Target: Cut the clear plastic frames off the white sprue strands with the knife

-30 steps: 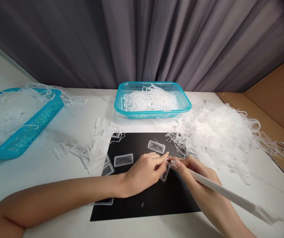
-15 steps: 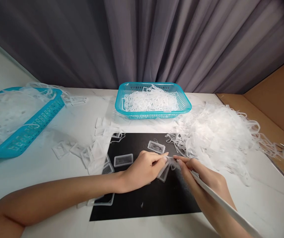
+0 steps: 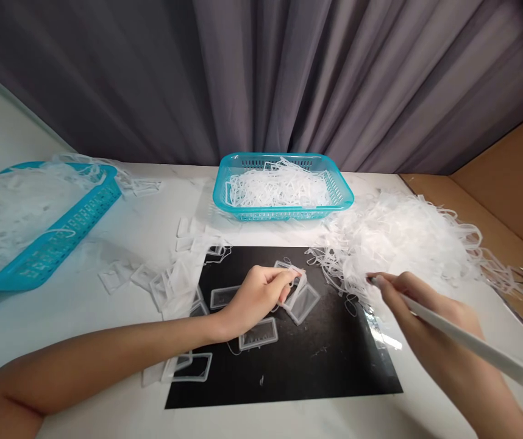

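My left hand point(image 3: 261, 296) rests on the black mat point(image 3: 316, 366) with its fingers pinched on a clear rectangular plastic piece point(image 3: 303, 302), which tilts up off the mat. My right hand point(image 3: 419, 305) is closed round a long white tool point(image 3: 472, 344) held like a pen; its tip sits at the edge of the big heap of white plastic strips point(image 3: 403, 244), a hand's width right of the clear piece. Several more clear rectangular pieces point(image 3: 258, 334) lie on the mat around my left hand.
A teal basket point(image 3: 284, 210) of white strips stands at the back centre. A second teal basket point(image 3: 55, 235), heaped with plastic, lies at the far left. Loose clear pieces point(image 3: 170, 280) are scattered left of the mat. A brown cardboard wall point(image 3: 512, 183) closes off the right.
My right hand has pulled away to the right from my left hand, toward the strip heap. My left hand has drawn back a little, lifting the clear piece; another piece now shows beneath it.
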Demonstrator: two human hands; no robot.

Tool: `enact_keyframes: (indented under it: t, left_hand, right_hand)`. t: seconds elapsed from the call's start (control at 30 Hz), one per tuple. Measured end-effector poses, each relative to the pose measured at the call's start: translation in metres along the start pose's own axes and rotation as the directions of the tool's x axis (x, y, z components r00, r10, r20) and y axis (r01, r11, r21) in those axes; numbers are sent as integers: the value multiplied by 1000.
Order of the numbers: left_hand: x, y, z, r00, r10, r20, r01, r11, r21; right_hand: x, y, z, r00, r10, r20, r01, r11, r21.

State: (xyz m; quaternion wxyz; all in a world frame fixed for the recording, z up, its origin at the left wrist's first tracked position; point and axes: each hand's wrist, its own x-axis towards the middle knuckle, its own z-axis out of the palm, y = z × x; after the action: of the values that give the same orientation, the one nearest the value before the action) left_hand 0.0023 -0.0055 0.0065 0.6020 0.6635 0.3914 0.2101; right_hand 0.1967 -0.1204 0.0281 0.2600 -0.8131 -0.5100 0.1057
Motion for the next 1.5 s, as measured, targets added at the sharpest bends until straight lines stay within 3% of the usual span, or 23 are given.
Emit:
enact_keyframes:
  t: [0.17, 0.3, 0.37, 0.43, 0.5, 0.57, 0.73, 0.9, 1.13, 1.23, 1.33, 1.4, 1.5]
  left_hand:
    - [5, 3, -4, 979, -137, 152, 169, 959, -228]
    - [5, 3, -5, 959, -111, 260, 200, 918, -343]
    - [4, 1, -5, 954, -64, 292, 177, 909, -378]
    - [3, -1, -5, 952, -28, 306, 154, 906, -395]
    - [1, -3, -4, 949, -19, 313, 145, 911, -386]
    - [0, -4, -4, 948, -17, 318, 138, 921, -364]
    - [-4, -5, -2, 949, 9, 315, 96, 944, -316]
    - [-5, -5, 0, 953, 9, 303, 77, 960, -271]
    - [-5, -9, 1, 952, 12, 306, 63, 971, -232]
    - [-3, -9, 1, 962, 17, 273, 43, 976, -213]
    - [-2, -7, 0, 990, 51, 133, -39, 995, -90]
    - [-2, -6, -1, 986, 164, 2, -163, 982, 90]
    - [-4, -4, -1, 915, 399, -61, -351, 862, 366]
  right_hand:
    - [4, 3, -7, 989, 90, -114, -97, 993, -61]
    - [-1, -7, -6, 976, 53, -210, -42, 997, 59]
    - [-5, -14, -6, 990, 81, -118, -56, 977, 206]
    - [-9, -22, -5, 987, 111, 120, -147, 921, 361]
    - [-10, -29, -3, 940, 85, 330, -239, 856, 459]
    - [-10, -32, 0, 898, 51, 437, -288, 820, 495]
    - [-7, -30, 6, 863, 74, 499, -340, 817, 467]
    - [-6, -25, 10, 829, 59, 556, -424, 714, 557]
    - [-6, -25, 12, 816, 57, 575, -449, 689, 569]
    - [-6, -26, 13, 833, 66, 550, -435, 692, 576]
    - [-6, -27, 14, 861, 74, 503, -416, 672, 613]
    - [-6, -28, 14, 867, 78, 492, -419, 648, 636]
    - [-5, -27, 14, 856, 97, 508, -446, 633, 632]
